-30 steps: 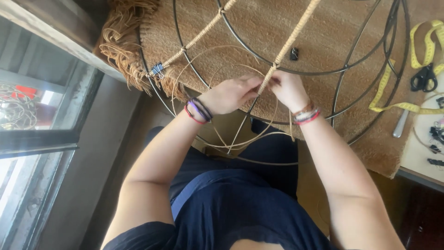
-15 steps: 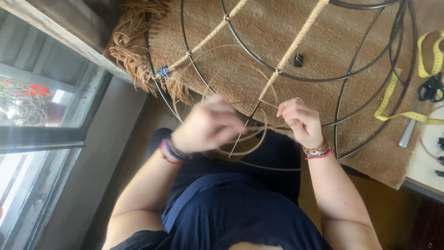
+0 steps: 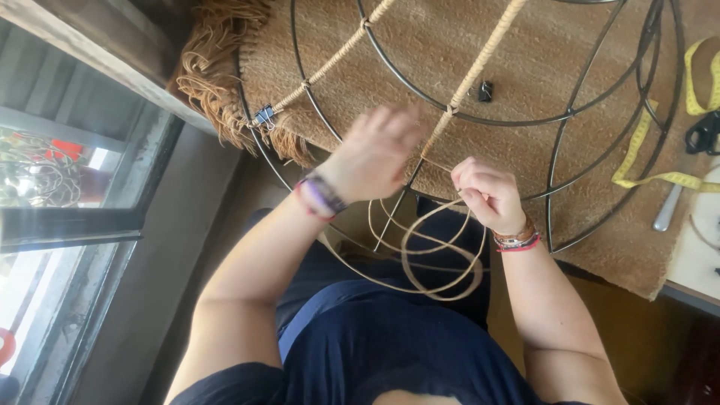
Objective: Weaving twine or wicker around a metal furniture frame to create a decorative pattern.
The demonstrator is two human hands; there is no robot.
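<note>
A black wire frame (image 3: 525, 120) of rings and ribs lies over a brown woven mat. Two of its ribs are wrapped in tan cord (image 3: 480, 64). My right hand (image 3: 486, 193) pinches a loose tan cord (image 3: 442, 262) that loops down over my lap. My left hand (image 3: 371, 154) is blurred, fingers spread, just left of the wrapped rib, holding nothing that I can make out. Both wrists wear bracelets.
A small black binder clip (image 3: 262, 116) grips the frame's left rim, another clip (image 3: 485, 91) lies on the brown mat (image 3: 600, 67) with fringe at its left edge. A yellow tape measure (image 3: 660, 142), scissors (image 3: 703, 133) and a metal tool sit right. A window stands left.
My left hand came off the wrapped rib, swept down and left, then rose again with fingers spread. The loose cord now hangs in larger loops. My right hand stayed near the rib.
</note>
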